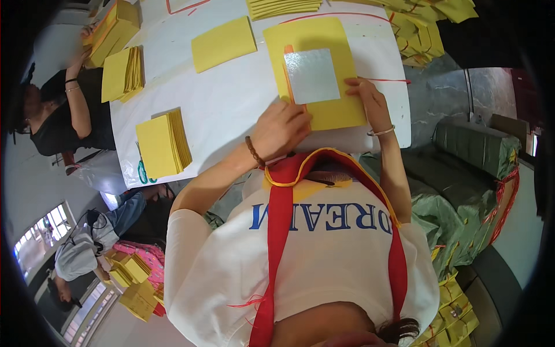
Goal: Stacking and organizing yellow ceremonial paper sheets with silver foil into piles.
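A large yellow paper sheet (pixel 347 118) lies on the white table before me, with a shiny silver square (pixel 312 75) on its middle. Along the square's left side runs an orange strip (pixel 288 49), partly covered by the square. My left hand (pixel 283 124) is closed at the sheet's lower left corner, its fingertips pinching by the strip's lower end; part of that grip is hidden. On the sheet's right edge, the extended fingers of my right hand (pixel 370 101) rest lightly.
Yellow paper stacks stand on the white table (pixel 231 110), one near its left edge (pixel 165 144) beside green-handled scissors (pixel 143 172). A co-worker's hand (pixel 81 55) holds a yellow bundle at far left. Another person sits lower left. Green wrapped bales (pixel 462 179) stand at right.
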`<state>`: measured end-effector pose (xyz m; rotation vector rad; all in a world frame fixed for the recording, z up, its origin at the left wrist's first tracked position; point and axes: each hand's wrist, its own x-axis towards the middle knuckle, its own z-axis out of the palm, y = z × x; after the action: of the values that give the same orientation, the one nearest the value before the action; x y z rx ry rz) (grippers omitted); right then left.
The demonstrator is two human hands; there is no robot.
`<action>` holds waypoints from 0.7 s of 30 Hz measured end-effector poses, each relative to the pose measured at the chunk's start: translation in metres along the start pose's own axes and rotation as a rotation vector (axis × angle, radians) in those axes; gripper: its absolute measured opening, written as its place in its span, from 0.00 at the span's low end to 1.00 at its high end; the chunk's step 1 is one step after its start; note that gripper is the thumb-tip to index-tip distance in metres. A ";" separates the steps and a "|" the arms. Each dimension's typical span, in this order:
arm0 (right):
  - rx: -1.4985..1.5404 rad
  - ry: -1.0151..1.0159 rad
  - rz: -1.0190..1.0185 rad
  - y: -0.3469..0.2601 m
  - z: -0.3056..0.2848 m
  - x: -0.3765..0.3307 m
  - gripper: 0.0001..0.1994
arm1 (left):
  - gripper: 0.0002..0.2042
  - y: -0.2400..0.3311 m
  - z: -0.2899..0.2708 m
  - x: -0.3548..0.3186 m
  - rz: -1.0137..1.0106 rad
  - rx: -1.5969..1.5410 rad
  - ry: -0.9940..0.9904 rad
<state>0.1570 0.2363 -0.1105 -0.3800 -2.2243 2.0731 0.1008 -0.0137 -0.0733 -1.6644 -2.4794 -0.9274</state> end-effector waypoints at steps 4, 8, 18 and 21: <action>0.010 -0.056 -0.093 0.002 -0.004 0.000 0.23 | 0.14 -0.004 -0.003 0.003 -0.013 -0.038 0.045; 0.005 -0.035 -0.059 0.004 -0.005 0.001 0.24 | 0.11 -0.003 -0.008 0.007 -0.067 -0.112 -0.014; 0.070 -0.167 -0.093 0.014 -0.009 -0.002 0.17 | 0.08 -0.018 -0.010 0.014 -0.320 -0.308 0.031; 0.082 -0.192 -0.098 0.015 -0.010 0.001 0.17 | 0.13 -0.006 -0.012 0.016 -0.182 -0.151 0.100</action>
<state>0.1600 0.2475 -0.1251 -0.0668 -2.1972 2.2247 0.0851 -0.0072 -0.0613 -1.4055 -2.5841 -1.2133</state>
